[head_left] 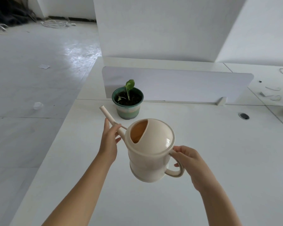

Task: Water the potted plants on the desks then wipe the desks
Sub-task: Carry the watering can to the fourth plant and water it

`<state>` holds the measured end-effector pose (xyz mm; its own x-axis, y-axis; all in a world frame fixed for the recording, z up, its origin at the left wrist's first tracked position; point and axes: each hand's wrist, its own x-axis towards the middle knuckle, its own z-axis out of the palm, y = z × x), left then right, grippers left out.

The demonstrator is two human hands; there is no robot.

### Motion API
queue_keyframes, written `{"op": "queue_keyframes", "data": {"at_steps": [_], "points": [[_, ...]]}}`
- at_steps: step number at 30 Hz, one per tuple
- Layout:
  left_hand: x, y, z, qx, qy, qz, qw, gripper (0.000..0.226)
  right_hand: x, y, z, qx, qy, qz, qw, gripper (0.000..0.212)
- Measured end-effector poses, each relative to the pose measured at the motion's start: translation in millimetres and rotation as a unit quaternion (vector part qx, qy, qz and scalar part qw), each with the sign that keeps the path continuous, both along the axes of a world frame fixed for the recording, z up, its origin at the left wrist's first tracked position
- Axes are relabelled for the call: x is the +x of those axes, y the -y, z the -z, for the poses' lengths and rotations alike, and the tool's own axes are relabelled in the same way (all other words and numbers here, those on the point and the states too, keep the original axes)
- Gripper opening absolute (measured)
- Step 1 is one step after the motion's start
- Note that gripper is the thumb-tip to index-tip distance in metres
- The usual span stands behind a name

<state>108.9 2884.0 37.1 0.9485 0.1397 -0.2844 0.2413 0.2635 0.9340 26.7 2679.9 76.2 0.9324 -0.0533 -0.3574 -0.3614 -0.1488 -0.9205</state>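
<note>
Right hand (185, 154) grips the watering can (151, 150) by its handle, left hand (109, 137) pinches the thin spout, held above the desk (219, 185) near the potted plant (128, 101), light plastic, likely sloshing

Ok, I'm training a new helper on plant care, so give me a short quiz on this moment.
1. True or false: the watering can stands on the desk.
2. The left hand holds: A the can's spout; B a cloth; C a sponge.
3. Fill in: the right hand grips the can's ____.
Key: 1 false, it is held up, tilted, near the potted plant; 2 A; 3 handle.
</note>
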Motion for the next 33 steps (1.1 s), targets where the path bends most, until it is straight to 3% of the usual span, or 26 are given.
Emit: {"op": "queue_keyframes", "data": {"at_steps": [10,16,20,29,33], "points": [[47,-13,-7,0.017,-0.031,0.055,0.998,0.037,32,-19,-1,-0.013,0.047,0.029,0.998,0.022],[77,-12,3,-0.001,-0.054,0.097,0.994,0.046,48,-24,2,-0.047,0.035,0.049,0.997,0.022],[93,-3,11,-0.02,-0.086,0.118,0.989,0.064,57,-24,2,-0.064,0.034,0.079,0.994,0.023],[120,21,30,-0.051,-0.13,0.147,0.979,0.063,75,-13,-9,-0.096,0.03,0.121,0.988,0.044],[130,32,33,-0.07,-0.147,0.156,0.974,0.066,88,-1,-16,-0.105,0.045,0.132,0.985,0.042]]}}
